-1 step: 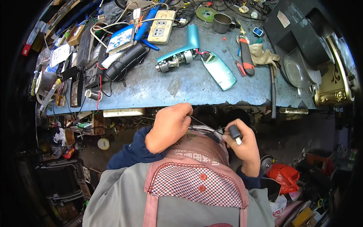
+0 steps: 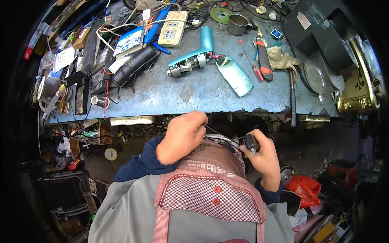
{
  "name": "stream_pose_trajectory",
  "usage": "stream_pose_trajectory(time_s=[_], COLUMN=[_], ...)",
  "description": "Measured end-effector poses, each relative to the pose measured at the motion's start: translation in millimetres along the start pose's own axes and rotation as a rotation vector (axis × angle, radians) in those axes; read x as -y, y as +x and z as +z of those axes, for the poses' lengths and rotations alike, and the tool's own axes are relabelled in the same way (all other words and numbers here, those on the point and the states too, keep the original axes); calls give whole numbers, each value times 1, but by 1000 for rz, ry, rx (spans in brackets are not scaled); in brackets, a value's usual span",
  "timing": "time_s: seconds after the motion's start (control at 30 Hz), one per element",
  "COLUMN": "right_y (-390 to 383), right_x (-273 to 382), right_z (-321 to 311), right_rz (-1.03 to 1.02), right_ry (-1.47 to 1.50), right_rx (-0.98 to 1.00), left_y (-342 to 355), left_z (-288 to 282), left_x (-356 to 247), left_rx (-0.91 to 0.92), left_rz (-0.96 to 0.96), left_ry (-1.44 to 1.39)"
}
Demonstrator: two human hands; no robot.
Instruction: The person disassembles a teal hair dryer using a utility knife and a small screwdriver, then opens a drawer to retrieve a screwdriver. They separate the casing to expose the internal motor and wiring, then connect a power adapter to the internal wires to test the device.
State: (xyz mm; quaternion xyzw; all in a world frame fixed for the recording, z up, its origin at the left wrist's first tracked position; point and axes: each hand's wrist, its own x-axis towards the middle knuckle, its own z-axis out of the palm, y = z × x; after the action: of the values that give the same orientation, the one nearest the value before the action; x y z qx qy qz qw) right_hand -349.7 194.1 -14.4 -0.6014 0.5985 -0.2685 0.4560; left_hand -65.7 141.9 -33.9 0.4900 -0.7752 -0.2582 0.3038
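My right hand (image 2: 265, 158) is closed around a black plug-in power adapter (image 2: 251, 141) with metal prongs, held in front of my apron below the table edge. A thin dark cable (image 2: 219, 132) stretches between it and my left hand (image 2: 182, 135). That hand is closed, with the cable at its fingertips; the pinch itself is partly hidden. On the table beyond lies a teal L-shaped handheld device (image 2: 206, 38), its motor and metal parts exposed. Red wires run from it to its detached teal shell half (image 2: 237, 79).
Right of the device are a screwdriver (image 2: 257, 73), a red-black utility knife (image 2: 264, 60), a glove (image 2: 283, 58) and a hammer (image 2: 292, 99). A metal mug (image 2: 238, 25) and a power strip (image 2: 173, 30) stand farther back. A black cylinder (image 2: 135, 67) and clutter fill the left.
The adapter has turned in my right hand, so its prongs show at a different angle. Both hands have shifted only slightly. The things on the table have not moved.
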Motion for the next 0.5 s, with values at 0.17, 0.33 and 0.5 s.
stream_pose_trajectory(time_s=[0.17, 0.33, 0.5], right_y=[-16, -40, -45], right_x=[0, -27, -35], right_z=[-12, -28, -48], right_rz=[-356, -320, -101], right_ry=[101, 1335, 523], right_rx=[-70, -21, -247], left_y=[3, 4, 3], left_z=[6, 6, 2], left_x=[1, 8, 0], left_rx=[-100, -211, 2], left_rz=[89, 152, -417], left_ry=[-80, -177, -972])
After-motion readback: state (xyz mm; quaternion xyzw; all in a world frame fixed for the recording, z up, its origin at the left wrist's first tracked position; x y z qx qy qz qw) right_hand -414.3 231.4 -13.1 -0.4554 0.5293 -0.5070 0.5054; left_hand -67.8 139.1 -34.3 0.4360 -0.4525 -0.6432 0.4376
